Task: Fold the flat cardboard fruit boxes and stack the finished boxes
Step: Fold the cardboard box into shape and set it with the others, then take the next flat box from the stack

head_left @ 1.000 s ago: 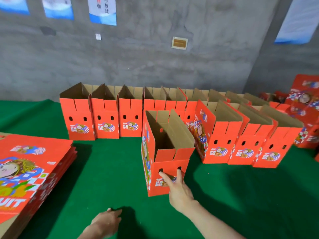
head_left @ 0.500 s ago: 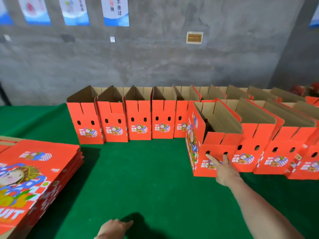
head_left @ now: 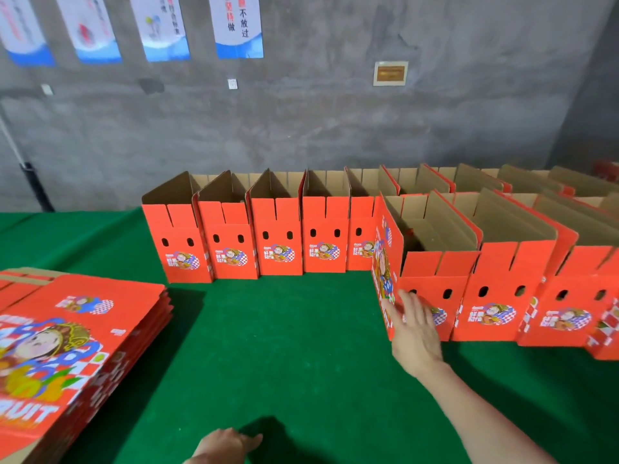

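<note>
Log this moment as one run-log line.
right hand open against folded box, front row's left end | left hand open, idle | flat stack left on green table

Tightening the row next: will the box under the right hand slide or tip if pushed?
Probably light: the box is open-topped cardboard and looks empty. Tall and narrow, so a high push may tip it; the right hand touches low. The green cloth likely adds drag.

A rough grey concrete wall (head_left: 301, 128) hung with posters (head_left: 238, 26) rises behind the green-covered table (head_left: 284, 346).
</note>
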`<state>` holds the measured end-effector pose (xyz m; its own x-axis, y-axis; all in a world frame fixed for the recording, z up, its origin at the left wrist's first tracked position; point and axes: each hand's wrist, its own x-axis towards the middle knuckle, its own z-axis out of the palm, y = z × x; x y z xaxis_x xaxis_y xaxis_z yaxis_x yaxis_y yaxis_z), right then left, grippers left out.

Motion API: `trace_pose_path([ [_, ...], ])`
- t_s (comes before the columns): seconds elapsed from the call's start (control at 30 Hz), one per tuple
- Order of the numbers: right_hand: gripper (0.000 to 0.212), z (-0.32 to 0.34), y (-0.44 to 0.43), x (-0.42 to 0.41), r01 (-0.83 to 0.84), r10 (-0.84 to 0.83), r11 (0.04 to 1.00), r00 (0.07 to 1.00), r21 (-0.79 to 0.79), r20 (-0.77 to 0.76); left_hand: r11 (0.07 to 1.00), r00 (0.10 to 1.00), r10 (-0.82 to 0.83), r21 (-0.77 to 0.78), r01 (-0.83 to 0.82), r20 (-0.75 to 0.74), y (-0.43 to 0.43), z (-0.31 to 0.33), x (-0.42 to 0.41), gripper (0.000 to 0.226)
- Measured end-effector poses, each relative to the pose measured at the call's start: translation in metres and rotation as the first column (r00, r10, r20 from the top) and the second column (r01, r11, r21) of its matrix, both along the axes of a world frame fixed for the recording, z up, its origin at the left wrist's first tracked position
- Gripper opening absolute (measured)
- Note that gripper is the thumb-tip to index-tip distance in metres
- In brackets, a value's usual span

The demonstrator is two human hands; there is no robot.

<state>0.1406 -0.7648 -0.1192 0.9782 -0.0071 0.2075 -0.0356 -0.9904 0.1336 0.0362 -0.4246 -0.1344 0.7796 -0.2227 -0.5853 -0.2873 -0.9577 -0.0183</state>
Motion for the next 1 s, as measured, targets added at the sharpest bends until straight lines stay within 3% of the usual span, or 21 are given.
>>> trace_pose_path([
  [0.07, 0.091, 0.009, 0.007, 0.011, -0.086, 0.08, 0.991, 0.995, -0.102, -0.066, 1.0, 1.0, 0.012, 0.004, -0.012, -0.001, 0.001, 0.001, 0.0, 0.05],
  [0.2, 0.083, 0.03, 0.013, 0.029, 0.095, -0.109, 0.993, 0.959, -0.065, -0.263, 0.998, 1.0, 0.022, 0.064, -0.02, -0.023, -0.004, 0.005, -0.001, 0.051],
  [0.33, 0.067, 0.041, 0.059, 0.016, 0.124, -0.049, 0.96, 0.956, 0.251, -0.289, 0.996, 1.0, -0.017, 0.09, 0.017, -0.004, -0.005, 0.009, -0.007, 0.063],
  [0.43, 0.054, 0.05, 0.122, -0.013, -0.029, 0.149, 0.837, 0.973, 0.546, -0.176, 0.998, 0.999, 0.026, 0.054, -0.028, 0.047, 0.003, 0.005, -0.018, 0.07],
  [0.53, 0.042, 0.06, 0.188, -0.056, -0.253, 0.364, 0.711, 0.931, 0.657, -0.035, 0.965, 0.975, 0.218, -0.161, -0.209, 0.039, 0.03, -0.001, -0.034, 0.071],
  [0.6, 0.039, 0.063, 0.226, -0.086, -0.368, 0.504, 0.642, 0.864, 0.673, -0.009, 0.881, 0.925, 0.363, -0.365, -0.301, 0.112, 0.065, 0.003, -0.041, 0.063],
  [0.67, 0.039, 0.06, 0.255, -0.109, -0.419, 0.603, 0.604, 0.796, 0.678, -0.044, 0.797, 0.819, 0.498, -0.523, -0.303, 0.285, 0.114, 0.017, -0.041, 0.052],
  [0.77, 0.038, 0.053, 0.283, -0.13, -0.437, 0.668, 0.596, 0.735, 0.674, -0.114, 0.679, 0.541, 0.704, -0.659, -0.324, 0.46, 0.197, 0.053, -0.034, 0.044],
  [0.83, 0.038, 0.051, 0.297, -0.139, -0.42, 0.672, 0.61, 0.724, 0.672, -0.157, 0.647, 0.404, 0.761, -0.647, -0.403, 0.509, 0.254, 0.071, -0.029, 0.046],
  [0.93, 0.038, 0.051, 0.317, -0.147, -0.393, 0.672, 0.627, 0.711, 0.672, -0.21, 0.681, 0.408, 0.722, -0.468, -0.563, 0.559, 0.323, 0.078, -0.031, 0.057],
  [1.0, 0.04, 0.049, 0.329, -0.151, -0.369, 0.667, 0.643, 0.701, 0.671, -0.252, 0.719, 0.502, 0.675, -0.328, -0.613, 0.542, 0.352, 0.069, -0.036, 0.066],
])
